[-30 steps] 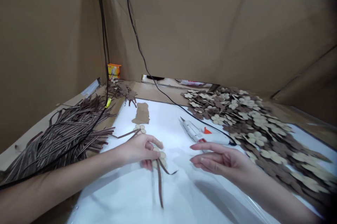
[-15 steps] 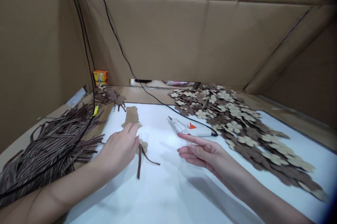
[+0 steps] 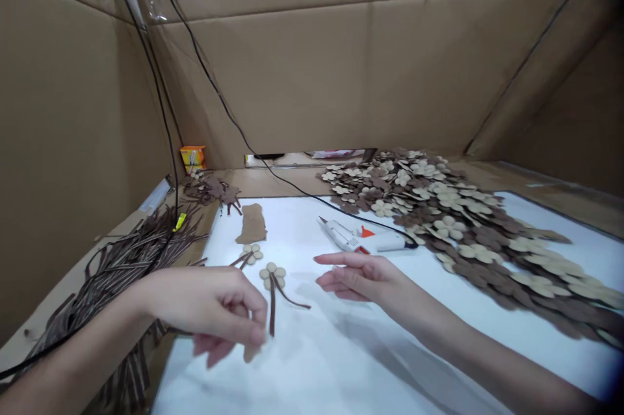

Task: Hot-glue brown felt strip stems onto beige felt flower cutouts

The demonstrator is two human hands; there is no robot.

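Observation:
My left hand (image 3: 221,311) hangs over the white board with its fingers curled; whether it holds anything is hidden. Just beyond it lies a beige flower (image 3: 272,275) with two brown ribbon tails. Another beige flower with ribbon (image 3: 251,254) lies farther back, near a brown cardboard scrap (image 3: 253,224). My right hand (image 3: 353,276) is held over the board, fingers apart and holding nothing. Behind that hand, a white glue gun (image 3: 363,238) with an orange trigger rests on its side.
A large pile of brown and beige felt flowers (image 3: 448,207) covers the right. Striped ribbons (image 3: 131,278) heap at the left. Behind them are small brown flowers (image 3: 213,188) and an orange box (image 3: 194,159). A black cable (image 3: 234,121) runs down to the glue gun.
My left hand has moved back toward me from the cardboard scrap, uncovering both beige flowers. My right hand has hardly moved. The view has shifted slightly.

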